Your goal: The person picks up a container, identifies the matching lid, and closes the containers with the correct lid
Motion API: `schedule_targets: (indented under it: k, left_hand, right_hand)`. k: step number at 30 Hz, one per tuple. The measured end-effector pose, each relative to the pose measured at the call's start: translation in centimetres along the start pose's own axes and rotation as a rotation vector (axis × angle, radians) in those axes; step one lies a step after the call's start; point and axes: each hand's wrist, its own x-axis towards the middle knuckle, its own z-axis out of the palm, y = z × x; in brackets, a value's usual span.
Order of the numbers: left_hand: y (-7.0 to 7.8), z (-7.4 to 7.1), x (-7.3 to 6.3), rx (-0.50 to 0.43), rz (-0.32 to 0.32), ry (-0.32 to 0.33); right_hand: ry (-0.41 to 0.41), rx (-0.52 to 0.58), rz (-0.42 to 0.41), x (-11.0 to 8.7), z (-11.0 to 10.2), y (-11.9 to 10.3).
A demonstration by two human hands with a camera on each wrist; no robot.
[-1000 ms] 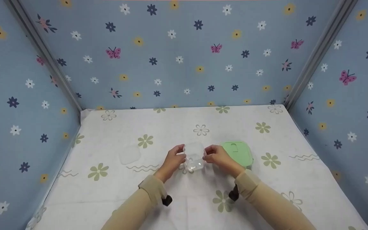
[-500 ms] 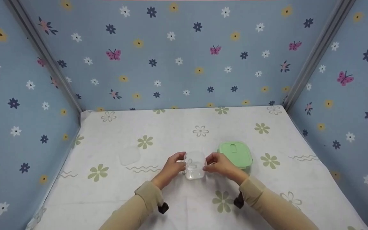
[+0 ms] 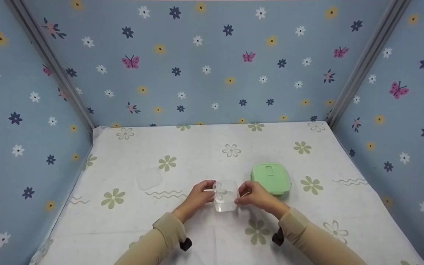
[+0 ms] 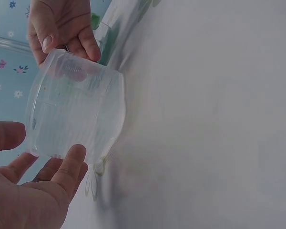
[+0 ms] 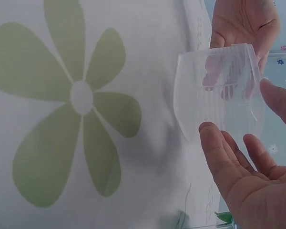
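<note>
A clear, squarish plastic container (image 3: 226, 200) is held between both hands, close over the table. My left hand (image 3: 197, 197) grips its left side, with the thumb near the rim and the fingers along the wall, as the left wrist view shows. On the opposite side my right hand (image 3: 259, 198) holds it the same way, and in the right wrist view its fingertips (image 5: 208, 128) lie against the ribbed wall. The container looks see-through, with nothing visible inside. Just behind the right hand sits a green-lidded box (image 3: 271, 177).
Flat on the tablecloth (image 3: 193, 147) to the left lies a thin, translucent square sheet, like a lid (image 3: 149, 179). Blue flowered panels (image 3: 212, 73) stand round the back and sides of the table. Black wrist mounts (image 3: 186, 244) hang beneath the sleeves.
Both hands have brought the clear container a short way toward the person and changed its tilt. More of the green-lidded box shows now. The translucent sheet has stayed put.
</note>
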Motion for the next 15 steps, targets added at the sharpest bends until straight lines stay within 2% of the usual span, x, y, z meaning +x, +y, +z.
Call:
schedule_targets:
  k: [10,15]
  left_hand:
    - [-0.38,-0.11,-0.43,0.004,0.003,-0.017]
    - [-0.54,-0.39,-0.29,-0.016,0.004,-0.039]
  right_hand:
    - [0.012,-0.039,0.017,-0.57,0.5,0.36]
    - [0.008,-0.075,-0.012,-0.5,0.46,0.45]
